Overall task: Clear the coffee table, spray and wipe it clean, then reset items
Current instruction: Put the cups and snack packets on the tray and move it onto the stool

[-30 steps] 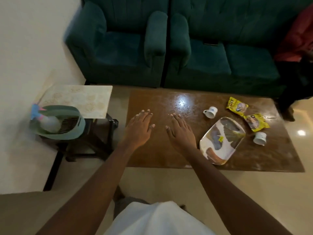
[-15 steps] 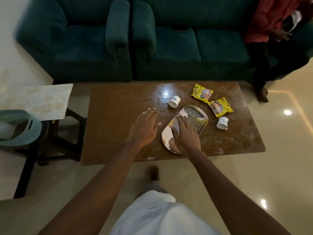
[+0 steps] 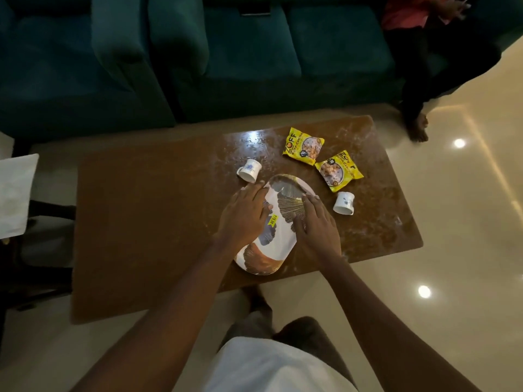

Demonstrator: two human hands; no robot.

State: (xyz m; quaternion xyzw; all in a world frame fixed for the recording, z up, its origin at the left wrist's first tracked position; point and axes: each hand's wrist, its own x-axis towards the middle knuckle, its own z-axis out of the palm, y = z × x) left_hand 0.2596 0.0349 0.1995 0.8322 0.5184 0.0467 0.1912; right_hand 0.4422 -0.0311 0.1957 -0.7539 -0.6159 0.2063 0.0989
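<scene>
From the head view, the oval patterned tray [image 3: 278, 239] lies at the near edge of the coffee table [image 3: 147, 216]. The left hand [image 3: 244, 215] and the right hand [image 3: 317, 224] rest flat on its two long rims, with the fingers straight. Two white cups [image 3: 249, 170] and two yellow snack packets [image 3: 302, 145] lie toward the far right corner.

A yellow packet [image 3: 303, 146] lying beyond the right grip [image 3: 317, 230] is showing "ZOFF", "SOYA CHUNKS" and a circled "10". A second yellow packet [image 3: 338, 171], nearer that grip, is carrying the same print, partly creased. A yellow sticker [image 3: 272, 220] on the tray [image 3: 278, 244], between the left grip [image 3: 244, 216] and the right, is bearing print too small to read.
</scene>
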